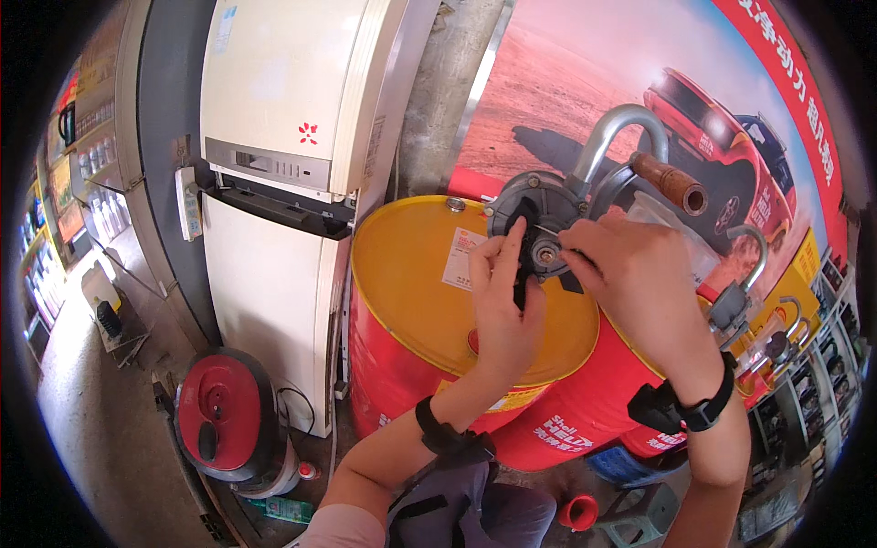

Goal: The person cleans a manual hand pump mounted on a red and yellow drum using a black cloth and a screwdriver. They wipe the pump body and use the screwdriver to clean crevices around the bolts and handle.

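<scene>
A grey metal rotary hand pump [519, 205] with a curved spout [621, 123] stands on a yellow-topped red oil drum [402, 274]. My left hand [502, 306] is at the pump's round body, index finger raised, with a dark flat piece [523, 281] between thumb and fingers. The piece's full shape is hidden. On the pump's other side, my right hand [626, 265] pinches close to the round hub [545, 256]. Whatever its fingertips hold is too small and covered to name. A wooden crank handle [671, 183] sticks out above my right hand.
More red drums [566, 411] with similar pumps [731, 306] stand to the right. A cream refrigerator [265, 301] is at the left, with a red-and-black vacuum cleaner [224, 416] before it. A big poster [548, 100] leans behind. A red funnel [578, 512] and grey stool [639, 516] are below.
</scene>
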{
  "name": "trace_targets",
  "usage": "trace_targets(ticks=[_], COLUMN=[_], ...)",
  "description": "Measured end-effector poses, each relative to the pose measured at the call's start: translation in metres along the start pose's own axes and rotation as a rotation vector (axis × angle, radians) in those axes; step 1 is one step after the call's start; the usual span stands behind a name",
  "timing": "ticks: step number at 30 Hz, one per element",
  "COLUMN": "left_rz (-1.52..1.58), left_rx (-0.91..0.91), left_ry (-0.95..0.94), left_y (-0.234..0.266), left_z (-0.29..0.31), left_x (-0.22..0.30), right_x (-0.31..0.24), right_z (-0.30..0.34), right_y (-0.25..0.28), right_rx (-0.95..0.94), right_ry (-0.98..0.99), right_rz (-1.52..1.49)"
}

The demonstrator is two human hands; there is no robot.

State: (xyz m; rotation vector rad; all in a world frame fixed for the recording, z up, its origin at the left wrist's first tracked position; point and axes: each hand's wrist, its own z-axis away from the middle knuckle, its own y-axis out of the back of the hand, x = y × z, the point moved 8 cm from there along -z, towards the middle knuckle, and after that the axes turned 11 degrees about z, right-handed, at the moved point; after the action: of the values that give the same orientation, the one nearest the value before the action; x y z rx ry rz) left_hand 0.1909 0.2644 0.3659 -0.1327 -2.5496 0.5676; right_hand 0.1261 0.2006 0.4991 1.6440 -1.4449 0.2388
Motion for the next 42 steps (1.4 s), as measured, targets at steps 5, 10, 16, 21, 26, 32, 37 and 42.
trace_targets(ticks=[5, 10, 16, 21, 26, 32, 37, 42], left_rz=[0.004, -0.059, -0.331, -0.044, 0.230, 0.599, 0.703, 0.558], left_rx=[0.073, 0.040, -0.004, 0.051, -0.006, 0.014, 0.027, 0.005], left_ry=[0.035, 0.044, -0.122, 0.037, 0.242, 0.452, 0.691, 0.585], left_y=[0.000, 0.003, 0.017, 0.043, 0.052, 0.061, 0.081, 0.091], left_z=[-0.001, -0.003, -0.014, -0.022, -0.027, -0.016, -0.006, -0.009], left_x=[-0.003, -0.002, 0.001, -0.021, -0.038, -0.027, -0.011, 0.007], right_x=[0.006, 0.013, 0.013, 0.012, 0.010, -0.009, -0.031, -0.036], right_z=[-0.004, 0.004, 0.009, 0.027, 0.036, 0.055, 0.079, 0.093], right_y=[-0.006, -0.012, -0.018, -0.019, -0.012, 0.006, 0.020, 0.026], right_rx=[-0.007, -0.107, -0.056, 0.030, 0.068, 0.132, 0.022, 0.037], right_ry=[-0.042, -0.119, -0.144, -0.229, -0.216, -0.119, -0.006, -0.003], right_rz=[-0.104, -0.122, -0.120, -0.186, -0.166, -0.212, -0.175, -0.220])
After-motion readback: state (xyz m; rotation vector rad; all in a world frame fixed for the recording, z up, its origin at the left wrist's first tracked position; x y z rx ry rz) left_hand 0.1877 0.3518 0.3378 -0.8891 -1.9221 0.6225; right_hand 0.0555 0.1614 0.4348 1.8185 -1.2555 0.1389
